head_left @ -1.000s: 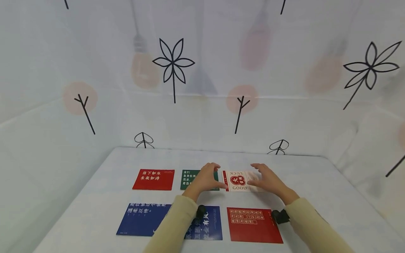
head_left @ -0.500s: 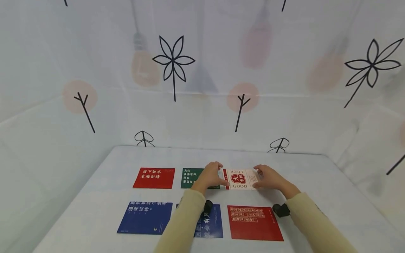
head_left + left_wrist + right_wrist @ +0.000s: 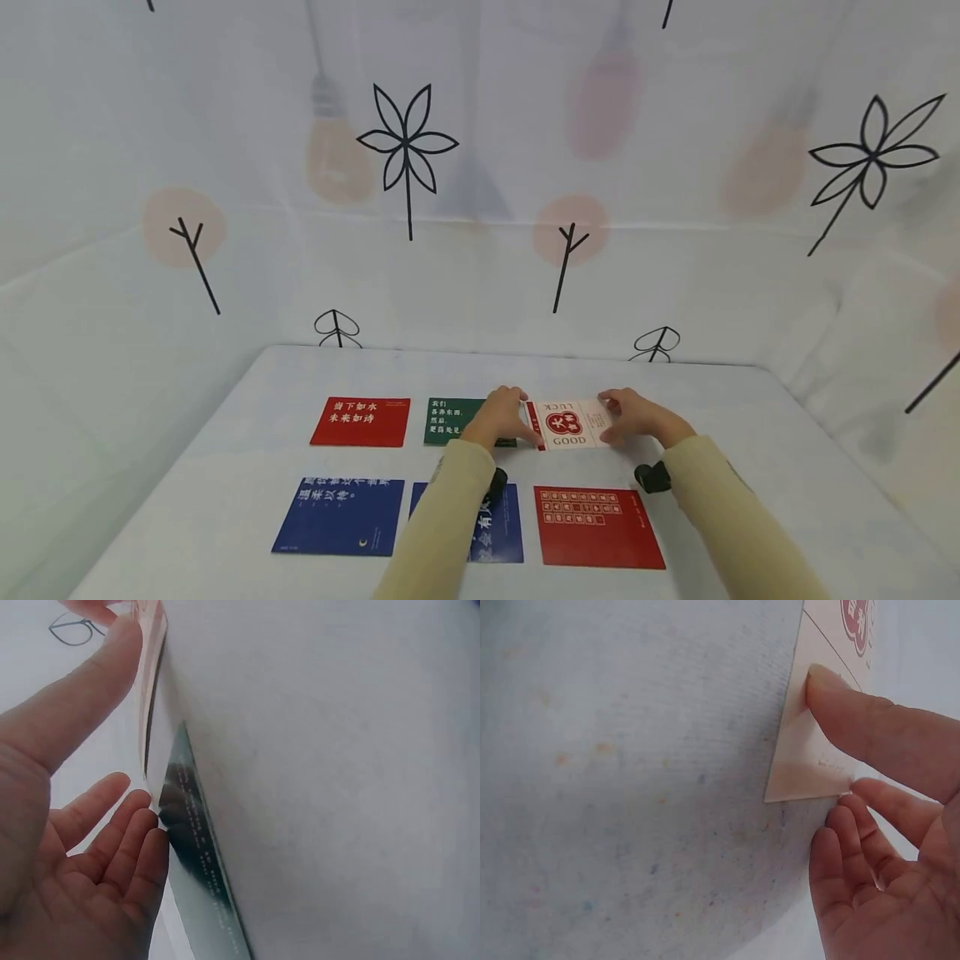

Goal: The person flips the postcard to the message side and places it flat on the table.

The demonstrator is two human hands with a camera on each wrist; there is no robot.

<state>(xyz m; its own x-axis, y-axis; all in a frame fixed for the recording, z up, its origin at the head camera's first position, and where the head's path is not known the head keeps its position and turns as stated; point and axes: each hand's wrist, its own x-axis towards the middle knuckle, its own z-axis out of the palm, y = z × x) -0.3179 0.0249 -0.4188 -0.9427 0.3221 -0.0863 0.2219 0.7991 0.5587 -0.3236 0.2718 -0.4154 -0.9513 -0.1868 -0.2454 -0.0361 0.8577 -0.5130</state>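
A cream postcard (image 3: 566, 425) with a red emblem and the words GOOD and LUCK lies between both hands at the back right of the group. My left hand (image 3: 495, 417) holds its left end, thumb at the near edge and index finger at the far edge. At the other end, my right hand (image 3: 641, 417) holds it the same way. In the right wrist view, the right thumb (image 3: 870, 720) presses on the postcard's (image 3: 795, 769) near edge. Beneath the left hand lies a green postcard (image 3: 447, 422), partly hidden by it.
A red postcard (image 3: 360, 421) lies at the back left. In the front row are a blue postcard (image 3: 341, 521), a second blue one (image 3: 510, 525) half covered by the left sleeve, and a red one (image 3: 600, 537). A patterned white cloth (image 3: 480, 275) hangs behind the table.
The right hand has shifted slightly right to the cream postcard's end and its fingers have drawn in. The left hand has moved a little right, onto its left end. The postcard has turned slightly.
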